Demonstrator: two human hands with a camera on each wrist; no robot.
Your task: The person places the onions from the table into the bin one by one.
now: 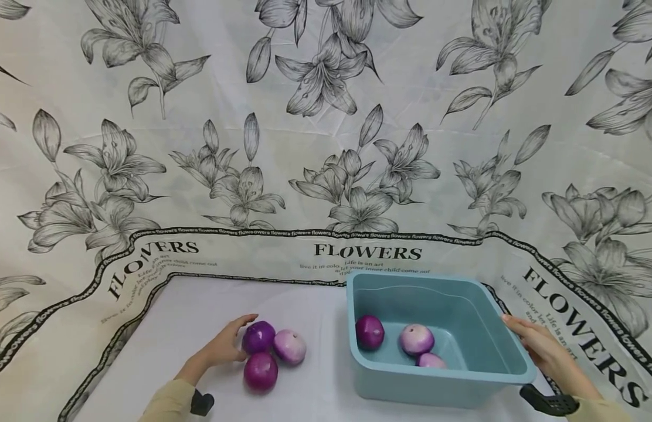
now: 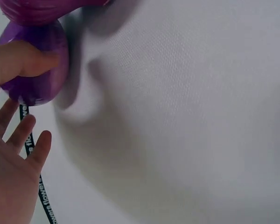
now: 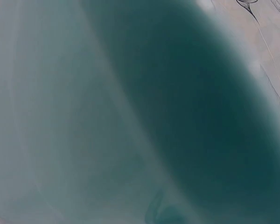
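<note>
My left hand (image 1: 223, 344) is at the left side of a deep-violet onion (image 1: 259, 337), its thumb on one side and index finger on the other. In the left wrist view the thumb (image 2: 25, 60) lies across this onion while the other fingers spread below. Touching it are a reddish-purple onion (image 1: 260, 373) in front and a pale white-and-purple onion (image 1: 290, 347) to its right. At the right end of a blue-green plastic bin (image 1: 410, 384), my right hand (image 1: 542, 349) grips the rim. The right wrist view shows mostly the bin's blurred wall (image 3: 200, 107).
Inside the bin lie a purple onion (image 1: 370, 332), a pale onion (image 1: 417, 339) and another pale one (image 1: 431, 360), partly hidden by the front wall. White cloth (image 1: 321, 328) covers the table. A flower-printed curtain (image 1: 326, 176) hangs behind and along both sides.
</note>
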